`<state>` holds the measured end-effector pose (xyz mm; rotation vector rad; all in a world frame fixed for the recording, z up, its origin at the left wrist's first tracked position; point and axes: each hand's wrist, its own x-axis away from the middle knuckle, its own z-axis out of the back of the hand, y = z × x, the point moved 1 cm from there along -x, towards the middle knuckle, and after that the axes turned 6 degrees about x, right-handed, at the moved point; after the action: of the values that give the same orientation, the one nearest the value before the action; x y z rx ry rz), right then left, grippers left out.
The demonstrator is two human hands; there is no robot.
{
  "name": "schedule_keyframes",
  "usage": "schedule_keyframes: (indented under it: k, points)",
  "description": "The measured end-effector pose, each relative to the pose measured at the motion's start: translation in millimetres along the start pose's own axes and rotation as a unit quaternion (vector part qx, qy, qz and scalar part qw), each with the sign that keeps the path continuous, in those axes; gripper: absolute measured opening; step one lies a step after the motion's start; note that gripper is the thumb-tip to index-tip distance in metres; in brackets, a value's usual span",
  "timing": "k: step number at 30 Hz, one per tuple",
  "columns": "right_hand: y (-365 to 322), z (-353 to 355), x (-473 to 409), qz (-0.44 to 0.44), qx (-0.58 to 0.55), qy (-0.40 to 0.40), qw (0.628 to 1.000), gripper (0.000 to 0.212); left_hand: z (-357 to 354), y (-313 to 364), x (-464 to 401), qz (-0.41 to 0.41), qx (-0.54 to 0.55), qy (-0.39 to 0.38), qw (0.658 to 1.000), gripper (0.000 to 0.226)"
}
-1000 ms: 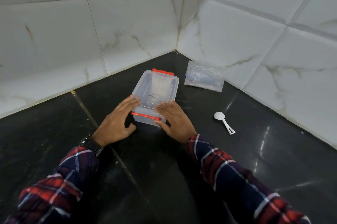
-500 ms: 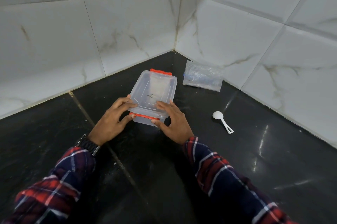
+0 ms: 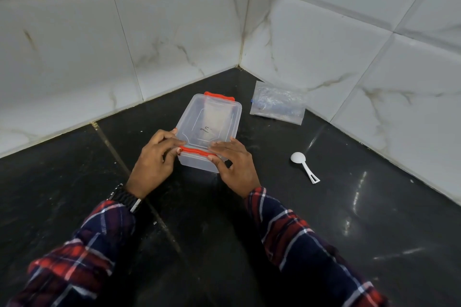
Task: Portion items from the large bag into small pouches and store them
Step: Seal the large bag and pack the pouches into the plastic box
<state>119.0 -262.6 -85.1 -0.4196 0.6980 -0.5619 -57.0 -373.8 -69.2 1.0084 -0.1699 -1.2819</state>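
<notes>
Head view: clear box (image 3: pixel 209 129) with lid on, orange clips at near and far ends, sits on black counter (image 3: pixel 324 231) near tiled corner. Left hand (image 3: pixel 156 162) grips near left corner, fingers curled onto lid, thumb at near clip (image 3: pixel 195 150). Right hand (image 3: pixel 235 167) grips near right corner, fingers on lid, thumb under clip. Plastic bag (image 3: pixel 278 104) right of box, against wall. White scoop (image 3: pixel 303 164) lies apart, right of right hand.
</notes>
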Motion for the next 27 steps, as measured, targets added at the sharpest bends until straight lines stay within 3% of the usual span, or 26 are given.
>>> schedule_keyframes:
  k: [10,14,18,21,27]
  points:
    - [-0.9,10.6,1.4,0.031,0.098,-0.069,0.992,0.051,-12.2,29.1,5.5,0.076,-0.036,0.000,0.996,0.030]
    - [6.2,31.3,9.9,-0.010,0.079,-0.024,0.997,0.041,-31.4,64.6,3.0,0.040,-0.033,0.029,0.998,0.028]
    - [31.1,66.6,26.7,-0.122,0.072,0.090,0.986,0.016,-72.1,108.5,-3.2,-0.029,0.009,-0.002,1.000,0.026]
    - [60.8,93.1,45.1,-0.230,0.096,0.140,0.958,0.014,-108.8,125.2,-12.3,-0.061,0.006,-0.066,0.996,0.031]
    - [106.7,122.0,72.6,-0.360,0.139,0.065,0.920,0.024,-162.7,120.4,-30.6,0.025,-0.030,-0.208,0.977,0.053]
